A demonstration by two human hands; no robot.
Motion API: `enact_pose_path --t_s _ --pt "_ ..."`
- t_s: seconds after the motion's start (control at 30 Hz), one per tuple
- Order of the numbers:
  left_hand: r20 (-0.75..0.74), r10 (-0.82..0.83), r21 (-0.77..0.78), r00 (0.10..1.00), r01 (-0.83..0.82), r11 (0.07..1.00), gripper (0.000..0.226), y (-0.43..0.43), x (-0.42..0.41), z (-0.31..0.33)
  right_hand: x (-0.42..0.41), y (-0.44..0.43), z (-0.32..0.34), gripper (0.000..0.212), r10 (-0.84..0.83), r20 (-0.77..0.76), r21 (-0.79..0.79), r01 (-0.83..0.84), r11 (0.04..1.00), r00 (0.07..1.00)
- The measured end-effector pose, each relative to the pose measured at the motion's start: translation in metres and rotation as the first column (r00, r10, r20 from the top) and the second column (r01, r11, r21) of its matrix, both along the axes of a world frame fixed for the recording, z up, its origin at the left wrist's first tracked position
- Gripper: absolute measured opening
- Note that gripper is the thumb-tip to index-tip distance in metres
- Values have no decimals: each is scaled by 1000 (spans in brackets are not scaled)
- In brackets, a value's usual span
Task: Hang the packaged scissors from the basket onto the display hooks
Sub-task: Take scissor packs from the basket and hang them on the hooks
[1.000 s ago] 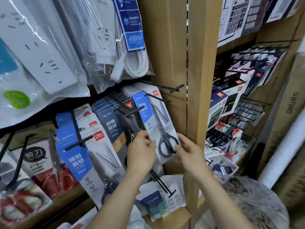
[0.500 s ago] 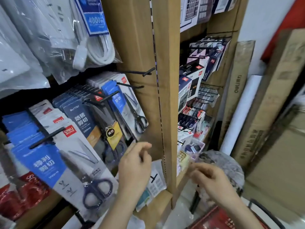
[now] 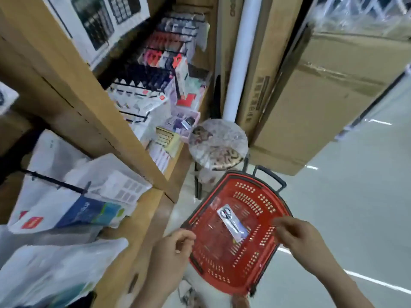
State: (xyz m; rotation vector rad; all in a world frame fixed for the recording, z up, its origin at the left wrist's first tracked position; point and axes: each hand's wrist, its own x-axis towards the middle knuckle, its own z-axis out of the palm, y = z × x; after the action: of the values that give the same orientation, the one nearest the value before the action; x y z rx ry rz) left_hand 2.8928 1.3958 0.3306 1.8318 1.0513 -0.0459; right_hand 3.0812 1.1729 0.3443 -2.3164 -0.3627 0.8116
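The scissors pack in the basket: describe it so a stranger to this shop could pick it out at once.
Right of the wooden shelves, next to the round stool, a red basket stands on the floor. On its bottom lies one flat pack: dark-handled scissors on a white card with a blue end. It is the only pack in it.

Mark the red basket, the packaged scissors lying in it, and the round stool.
red basket (image 3: 245, 188): head view, on its perforated far wall.
packaged scissors (image 3: 232, 223): head view, middle of the pack, on the blades.
round stool (image 3: 219, 144): head view, centre of its patterned seat.
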Motion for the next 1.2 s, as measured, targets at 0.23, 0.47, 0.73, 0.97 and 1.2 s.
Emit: enact_pose_path --t_s 0.23,0.47,0.73,0.97,1.2 --pt "-202 178 -300 963 -234 925 25 -76 48 -188 28 -45 -179 29 -95 -165 -70 84 994 982" --pt "-268 265 -370 926 -353 860 25 -88 95 -433 62 -4 -432 15 -295 -205 -51 291 956 933" --pt "-211 273 -450 939 -341 825 27 -79 164 -670 86 54 -675 40 -399 -336 -184 356 916 853" --pt "-246 331 -395 911 -407 824 19 -75 185 -742 79 36 -741 22 -170 -157 -279 121 953 973" --pt "-280 38 -295 959 -123 947 16 -81 183 -715 73 40 -722 23 -296 -525 -199 223 954 798"
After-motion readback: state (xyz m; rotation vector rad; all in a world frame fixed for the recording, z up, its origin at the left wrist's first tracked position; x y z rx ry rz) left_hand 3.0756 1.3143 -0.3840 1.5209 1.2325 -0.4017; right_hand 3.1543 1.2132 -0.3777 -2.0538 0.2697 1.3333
